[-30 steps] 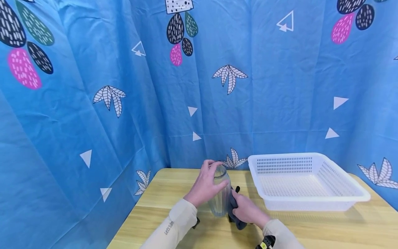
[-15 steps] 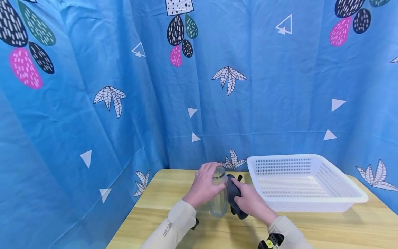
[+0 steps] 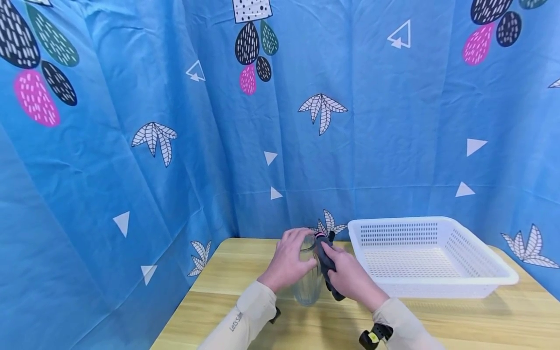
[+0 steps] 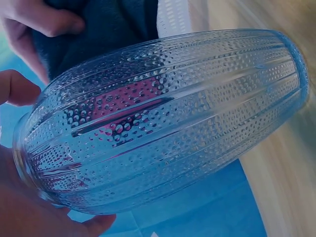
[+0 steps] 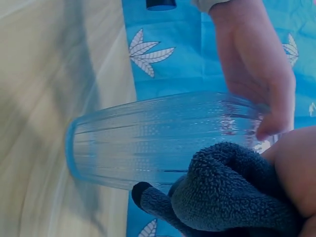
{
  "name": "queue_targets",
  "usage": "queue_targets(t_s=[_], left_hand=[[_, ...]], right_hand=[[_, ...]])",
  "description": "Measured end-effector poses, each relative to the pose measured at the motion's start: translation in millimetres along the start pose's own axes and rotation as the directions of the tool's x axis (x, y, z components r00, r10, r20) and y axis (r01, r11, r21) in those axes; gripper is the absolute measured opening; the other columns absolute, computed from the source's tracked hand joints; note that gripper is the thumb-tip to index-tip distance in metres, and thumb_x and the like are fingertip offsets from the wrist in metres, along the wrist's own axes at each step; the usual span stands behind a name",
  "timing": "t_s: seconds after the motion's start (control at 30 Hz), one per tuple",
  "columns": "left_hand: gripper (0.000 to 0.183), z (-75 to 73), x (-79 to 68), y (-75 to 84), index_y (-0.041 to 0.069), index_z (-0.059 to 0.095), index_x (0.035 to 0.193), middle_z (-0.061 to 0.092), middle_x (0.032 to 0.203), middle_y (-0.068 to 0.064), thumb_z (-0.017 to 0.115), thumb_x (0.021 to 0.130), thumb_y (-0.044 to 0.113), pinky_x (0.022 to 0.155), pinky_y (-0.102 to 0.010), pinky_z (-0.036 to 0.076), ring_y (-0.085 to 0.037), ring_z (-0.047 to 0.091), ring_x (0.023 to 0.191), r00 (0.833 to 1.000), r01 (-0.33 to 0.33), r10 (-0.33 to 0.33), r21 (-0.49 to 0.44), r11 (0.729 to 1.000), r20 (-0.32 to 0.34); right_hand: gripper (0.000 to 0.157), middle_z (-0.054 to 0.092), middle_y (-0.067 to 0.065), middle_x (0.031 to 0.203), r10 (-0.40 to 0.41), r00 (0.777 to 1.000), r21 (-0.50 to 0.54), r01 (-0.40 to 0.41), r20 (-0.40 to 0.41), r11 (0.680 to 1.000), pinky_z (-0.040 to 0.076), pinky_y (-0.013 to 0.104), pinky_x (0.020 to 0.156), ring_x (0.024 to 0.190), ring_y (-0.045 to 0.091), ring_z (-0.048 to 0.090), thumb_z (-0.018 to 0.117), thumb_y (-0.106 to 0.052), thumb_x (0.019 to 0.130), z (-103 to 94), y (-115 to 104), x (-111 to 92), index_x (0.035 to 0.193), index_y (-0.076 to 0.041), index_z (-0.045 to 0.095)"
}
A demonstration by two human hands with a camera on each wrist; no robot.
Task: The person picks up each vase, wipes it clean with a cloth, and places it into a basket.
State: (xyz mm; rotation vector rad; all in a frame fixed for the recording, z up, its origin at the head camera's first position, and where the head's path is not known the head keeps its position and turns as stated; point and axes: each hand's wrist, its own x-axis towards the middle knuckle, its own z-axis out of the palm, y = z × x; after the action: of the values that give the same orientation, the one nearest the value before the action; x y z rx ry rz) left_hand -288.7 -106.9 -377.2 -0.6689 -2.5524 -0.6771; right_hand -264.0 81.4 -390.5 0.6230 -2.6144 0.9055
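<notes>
A tall clear glass vase (image 3: 307,287) with ribs and small raised dots stands upright; whether its base touches the table cannot be told. My left hand (image 3: 288,257) holds it round the neck, thumb and fingers on opposite sides. In the left wrist view the vase (image 4: 182,113) fills most of the frame. My right hand (image 3: 350,274) grips a bunched dark grey cloth (image 3: 325,262) against the vase's right side, near the top. The fuzzy folds of the cloth (image 5: 222,192) overlap the glass in the right wrist view. Some right fingers are hidden.
A white perforated plastic basket (image 3: 437,280) sits to the right on the wooden table (image 3: 227,272). Behind and to the left hangs a blue patterned curtain (image 3: 306,160). A black device (image 3: 371,339) is strapped at the right wrist.
My right hand has moved the cloth upward along the vase's right side, from low on the body to near the rim. The left hand keeps its hold on the neck.
</notes>
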Motion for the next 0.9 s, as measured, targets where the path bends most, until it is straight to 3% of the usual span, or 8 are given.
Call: queue_targets(t_s=[0.23,0.33,0.47,0.63,0.8,0.9], left_hand=[[0.055,-0.7,0.8,2.0,0.025,0.053,0.140,0.049,0.147,0.005,0.068,0.090,0.041,0.109,-0.052,0.036,-0.022,0.038,0.140,1.000,-0.002,0.002,0.007,1.000,0.000],[0.054,-0.3,-0.3,2.2,0.025,0.054,0.140,0.050,0.147,0.004,0.068,0.092,0.044,0.110,-0.052,0.036,-0.022,0.038,0.141,1.000,0.006,-0.006,0.031,1.000,0.003],[0.054,1.4,-1.0,1.6,0.024,0.054,0.140,0.050,0.147,0.003,0.068,0.092,0.046,0.111,-0.052,0.036,-0.022,0.039,0.141,1.000,0.000,0.000,0.060,0.998,-0.012],[0.057,2.9,-0.5,1.3,0.023,0.052,0.141,0.044,0.150,-0.002,0.069,0.091,0.047,0.112,-0.050,0.038,-0.024,0.042,0.139,0.999,0.019,-0.017,0.048,0.999,-0.037],[0.060,2.5,-0.8,2.3,0.021,0.052,0.141,0.049,0.145,-0.001,0.068,0.091,0.048,0.112,-0.050,0.037,-0.023,0.043,0.138,0.999,0.028,-0.026,0.073,0.997,-0.035],[0.061,0.6,-0.8,2.8,0.024,0.050,0.143,0.052,0.145,0.002,0.069,0.090,0.047,0.112,-0.052,0.035,-0.023,0.041,0.139,0.999,0.024,-0.021,0.102,0.995,-0.036]], right_hand=[[0.068,0.060,0.027,0.134,0.064,0.993,0.035,-0.067,0.095,0.997,0.056,0.042,0.075,0.095,0.029,0.069,0.066,0.002,0.084,15.9,10.8,-4.7,0.149,0.001,0.045],[0.066,0.061,0.030,0.131,0.098,0.975,0.067,-0.113,0.197,0.991,0.054,0.039,0.071,0.085,0.023,0.067,0.064,0.001,0.086,28.2,19.2,-7.8,0.148,0.004,0.044],[0.065,0.061,0.034,0.128,0.112,0.952,0.053,-0.132,0.285,0.990,0.054,0.042,0.076,0.088,0.023,0.066,0.063,0.001,0.083,41.5,29.2,-11.6,0.145,0.010,0.045],[0.066,0.061,0.034,0.128,0.107,0.950,0.073,-0.133,0.292,0.988,0.053,0.045,0.081,0.096,0.028,0.066,0.063,0.003,0.080,44.3,34.9,-11.0,0.143,0.011,0.047],[0.064,0.062,0.030,0.130,0.134,0.950,0.105,-0.169,0.282,0.980,0.052,0.045,0.082,0.104,0.030,0.064,0.065,0.002,0.081,34.6,33.4,-10.4,0.143,0.004,0.051],[0.064,0.064,0.028,0.127,0.150,0.961,0.124,-0.182,0.232,0.975,0.051,0.041,0.076,0.097,0.026,0.064,0.067,0.001,0.079,23.2,27.7,-10.2,0.142,-0.001,0.055]])
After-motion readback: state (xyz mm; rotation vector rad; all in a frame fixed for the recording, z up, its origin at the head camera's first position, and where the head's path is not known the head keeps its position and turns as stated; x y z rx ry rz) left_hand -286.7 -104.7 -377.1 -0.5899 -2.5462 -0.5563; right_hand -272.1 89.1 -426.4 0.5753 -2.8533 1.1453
